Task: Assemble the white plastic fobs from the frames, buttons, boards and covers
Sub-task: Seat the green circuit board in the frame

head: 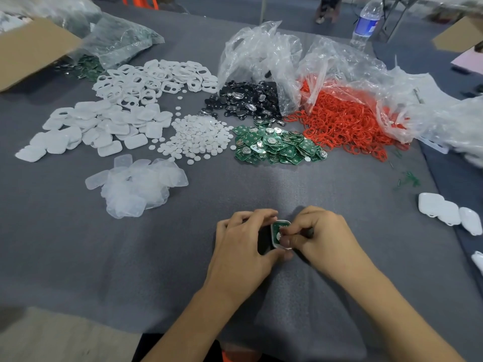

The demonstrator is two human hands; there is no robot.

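Boards (pixel 277 147) and buttons (pixel 198 139) lie piled on grey foam (pixel 78 244).

You're working on a matt, finely textured sheet (pixel 261 184); bags (pixel 261 48) are glossy crinkly plastic, covers (pixel 104 126) matt white plastic, red rings (pixel 345 121) maybe rubber.

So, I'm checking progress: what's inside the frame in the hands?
A green board sits inside the white frame. The right hand covers its lower half; anything under the board is hidden.
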